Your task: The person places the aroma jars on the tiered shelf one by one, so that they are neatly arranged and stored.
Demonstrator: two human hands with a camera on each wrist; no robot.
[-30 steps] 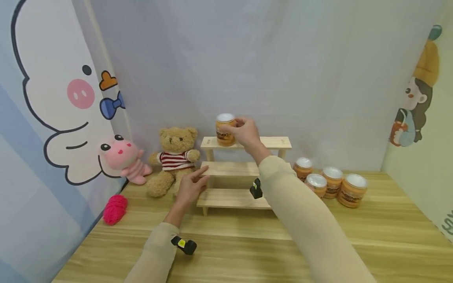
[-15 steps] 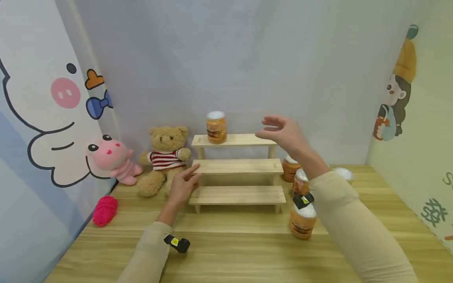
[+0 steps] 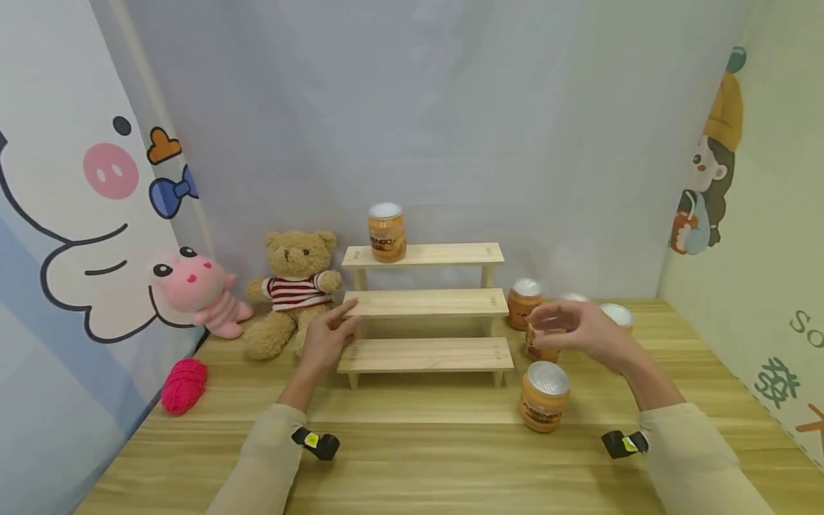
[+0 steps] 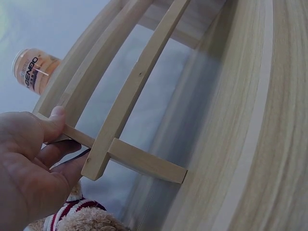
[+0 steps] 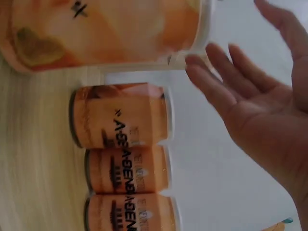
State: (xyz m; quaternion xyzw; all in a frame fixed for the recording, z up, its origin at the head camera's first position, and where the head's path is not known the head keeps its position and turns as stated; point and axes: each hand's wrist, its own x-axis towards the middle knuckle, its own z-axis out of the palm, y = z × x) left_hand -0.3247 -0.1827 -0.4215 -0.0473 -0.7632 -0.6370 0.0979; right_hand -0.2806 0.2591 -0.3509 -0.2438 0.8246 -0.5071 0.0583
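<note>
My left hand (image 3: pixel 327 337) grips the left side of a three-tier wooden shelf (image 3: pixel 425 303), thumb and fingers around its side bar in the left wrist view. On the top tier, toward the left end, stands an orange can (image 3: pixel 388 234) with a pale lid. My right hand (image 3: pixel 576 330) hovers above several similar cans right of the shelf, fingers spread and curved around nothing. Its nearest front can (image 3: pixel 543 400) stands apart, closer to me. Behind, another can (image 3: pixel 524 304) stands by the shelf; others are partly hidden by the hand. The right wrist view shows upright cans (image 5: pixel 125 115) beside the open palm.
Left of the shelf sits a teddy bear (image 3: pixel 296 290) in a striped shirt, with a pink plush toy (image 3: pixel 199 286) beside it. A ball of pink yarn (image 3: pixel 184 386) lies at the table's left edge. A grey curtain (image 3: pixel 425 129) hangs behind.
My right hand let go of the can on the top tier, then moved right and down to the cans beside the shelf. The left hand stays on the shelf; the head view shifted slightly.
</note>
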